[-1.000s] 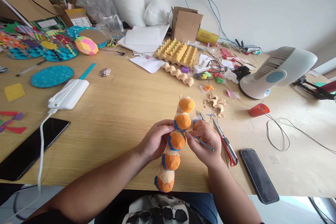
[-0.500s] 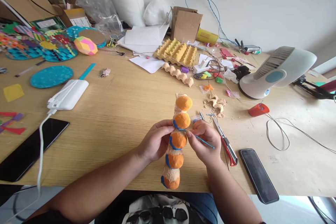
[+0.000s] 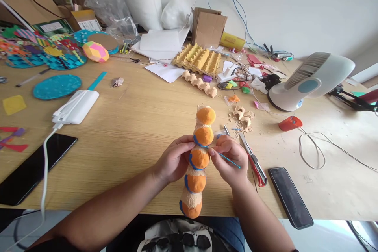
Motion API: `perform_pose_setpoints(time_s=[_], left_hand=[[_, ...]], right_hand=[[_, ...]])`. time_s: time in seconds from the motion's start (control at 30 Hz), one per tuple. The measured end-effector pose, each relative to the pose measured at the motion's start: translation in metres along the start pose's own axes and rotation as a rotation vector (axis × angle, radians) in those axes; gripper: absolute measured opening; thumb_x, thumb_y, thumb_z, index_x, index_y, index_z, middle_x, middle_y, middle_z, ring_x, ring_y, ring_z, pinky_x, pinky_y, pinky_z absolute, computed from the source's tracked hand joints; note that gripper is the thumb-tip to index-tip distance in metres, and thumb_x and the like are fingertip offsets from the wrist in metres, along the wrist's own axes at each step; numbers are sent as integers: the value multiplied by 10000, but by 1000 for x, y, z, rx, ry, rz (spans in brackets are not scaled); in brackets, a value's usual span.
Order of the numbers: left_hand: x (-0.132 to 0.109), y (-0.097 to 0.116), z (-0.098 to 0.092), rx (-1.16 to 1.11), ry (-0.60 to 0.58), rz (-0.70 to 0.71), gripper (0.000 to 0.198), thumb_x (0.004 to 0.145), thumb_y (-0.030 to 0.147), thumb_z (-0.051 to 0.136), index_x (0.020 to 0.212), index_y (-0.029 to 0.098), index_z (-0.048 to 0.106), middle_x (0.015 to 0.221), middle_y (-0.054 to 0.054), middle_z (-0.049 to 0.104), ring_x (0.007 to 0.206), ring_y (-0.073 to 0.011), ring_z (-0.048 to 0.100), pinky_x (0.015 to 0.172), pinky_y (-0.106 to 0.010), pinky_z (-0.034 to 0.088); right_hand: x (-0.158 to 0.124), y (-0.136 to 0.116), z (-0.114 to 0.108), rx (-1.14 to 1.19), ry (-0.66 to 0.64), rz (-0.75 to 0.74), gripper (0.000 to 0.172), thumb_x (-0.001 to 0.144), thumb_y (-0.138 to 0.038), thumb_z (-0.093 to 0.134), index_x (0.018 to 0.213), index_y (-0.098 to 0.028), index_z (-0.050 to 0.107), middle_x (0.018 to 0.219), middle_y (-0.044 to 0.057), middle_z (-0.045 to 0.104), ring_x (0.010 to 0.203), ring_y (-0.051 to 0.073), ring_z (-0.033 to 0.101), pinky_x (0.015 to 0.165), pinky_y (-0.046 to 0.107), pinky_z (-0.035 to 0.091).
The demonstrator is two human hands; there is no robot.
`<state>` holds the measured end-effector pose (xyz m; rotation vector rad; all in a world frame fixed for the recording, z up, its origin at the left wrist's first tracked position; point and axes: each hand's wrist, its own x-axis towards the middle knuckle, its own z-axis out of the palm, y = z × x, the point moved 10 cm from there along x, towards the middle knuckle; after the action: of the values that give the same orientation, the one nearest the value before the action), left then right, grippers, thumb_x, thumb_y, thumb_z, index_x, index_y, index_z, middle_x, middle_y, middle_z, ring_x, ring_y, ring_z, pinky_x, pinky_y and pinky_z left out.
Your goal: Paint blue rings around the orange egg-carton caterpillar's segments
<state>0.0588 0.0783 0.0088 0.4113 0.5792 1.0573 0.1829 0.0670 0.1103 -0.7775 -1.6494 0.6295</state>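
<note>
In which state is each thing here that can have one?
Left hand, holding strip
Right hand, pinching blue strand
Strip, held, blue on four of five orange bumps
Blue strand, pinched, looks straight
Cutter, blade out
Left phone, screen dark
Right phone, screen dark
Power bank, cable plugged in
Fan, cannot tell if running

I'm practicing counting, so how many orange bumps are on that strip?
5, all in one row: far bump, second bump, middle bump, fourth bump and near bump.

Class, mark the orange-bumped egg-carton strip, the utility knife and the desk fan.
Orange-bumped egg-carton strip (image 3: 201, 158), head view, middle bump.
Utility knife (image 3: 255, 165), head view, handle.
Desk fan (image 3: 307, 86), head view, blue oval.
</note>
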Motion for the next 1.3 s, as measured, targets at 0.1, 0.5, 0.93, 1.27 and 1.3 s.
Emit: perform_pose_setpoints(time_s=[0.1, 0.5, 0.93, 1.27, 1.3], left_hand=[[1, -2, 1, -37, -11, -28, 205, 730, 269, 836, 887, 142, 804, 855, -65, 779, 779, -173, 689, 737, -264, 537], [2, -7, 3, -101, -89, -89, 141, 792, 210, 769, 922, 157, 777, 845, -64, 775, 726, -175, 691, 694, -262, 535], [1, -12, 9, -36, -109, -179, 153, 786, 271, 713, 911, 210, 776, 767, -32, 719, 655, -185, 620, 647, -300, 441], [1, -14, 8, -10, -119, -203, 131, 756, 319, 750, 851, 229, 750, 735, -38, 669, 630, -164, 567, 620, -278, 439], [1, -14, 8, -9, -120, -204, 132, 760, 317, 748, 857, 227, 751, 743, -38, 669, 636, -164, 569, 628, -279, 442]], right_hand=[[-2, 9, 0, 103, -7, 52, 213, 917, -194, 724, 749, -226, 599, 689, -14, 574, 619, 143, 537, 573, 295, 434], [-1, 19, -2, 220, -10, 130, 192, 903, -200, 757, 762, -225, 630, 715, -9, 582, 656, 143, 537, 606, 293, 424], [2, 12, 1, 275, -77, 89, 185, 896, -191, 761, 762, -229, 640, 699, -20, 580, 649, 140, 531, 600, 292, 412], [2, 16, -1, 299, -55, 141, 228, 898, -242, 757, 726, -226, 608, 675, -17, 556, 630, 141, 503, 593, 295, 410], [2, 17, -1, 291, -51, 149, 229, 899, -243, 756, 725, -225, 608, 682, -15, 561, 633, 142, 505, 597, 297, 412]])
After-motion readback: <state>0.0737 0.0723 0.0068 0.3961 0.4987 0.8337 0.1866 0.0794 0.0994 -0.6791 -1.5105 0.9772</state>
